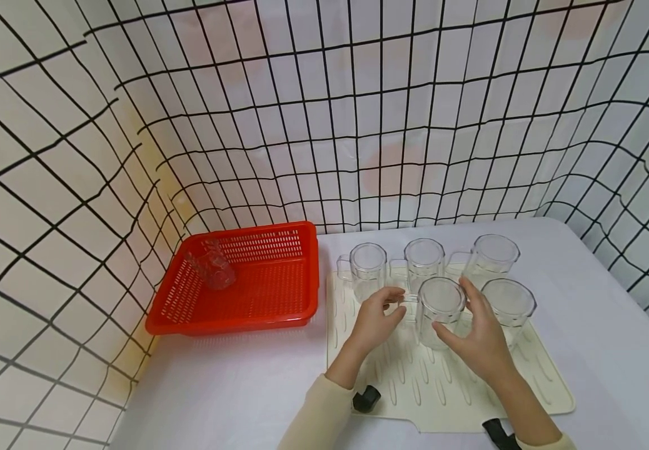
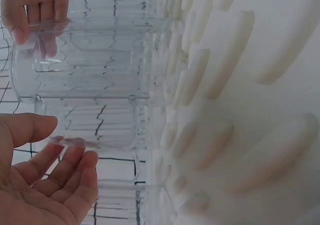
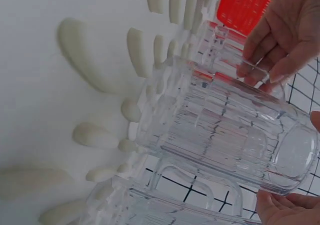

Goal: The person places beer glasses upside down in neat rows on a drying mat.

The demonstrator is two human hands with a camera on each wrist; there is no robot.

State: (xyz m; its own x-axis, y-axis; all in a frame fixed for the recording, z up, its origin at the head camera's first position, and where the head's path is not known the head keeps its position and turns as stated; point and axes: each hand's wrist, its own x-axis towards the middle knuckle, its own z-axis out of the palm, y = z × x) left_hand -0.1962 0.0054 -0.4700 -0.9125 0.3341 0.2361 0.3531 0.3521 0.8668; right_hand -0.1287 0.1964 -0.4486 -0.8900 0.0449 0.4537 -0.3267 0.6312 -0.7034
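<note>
A clear faceted glass mug point(image 1: 439, 315) stands on the cream ribbed drying mat point(image 1: 409, 387), its handle to the left. My right hand point(image 1: 479, 337) holds it near the top, thumb on the near side and fingers on the far right. The left hand point(image 1: 377, 319) is at the handle point(image 2: 135, 125), thumb and loosely bent fingers on either side of its outer edge; contact is hard to make out. Behind stand three similar mugs: left mug point(image 1: 368, 269), middle mug point(image 1: 424, 262) and right mug point(image 1: 493, 256). Another mug point(image 1: 509, 303) stands just right of my right hand.
A red slotted plastic basket point(image 1: 268, 324) sits left of the mat, with clear glassware point(image 1: 214, 269) inside at its left. Black-gridded white curtain point(image 1: 352, 112) encloses the back and sides of the white table point(image 1: 229, 387). Black straps point(image 1: 366, 399) are at my wrists.
</note>
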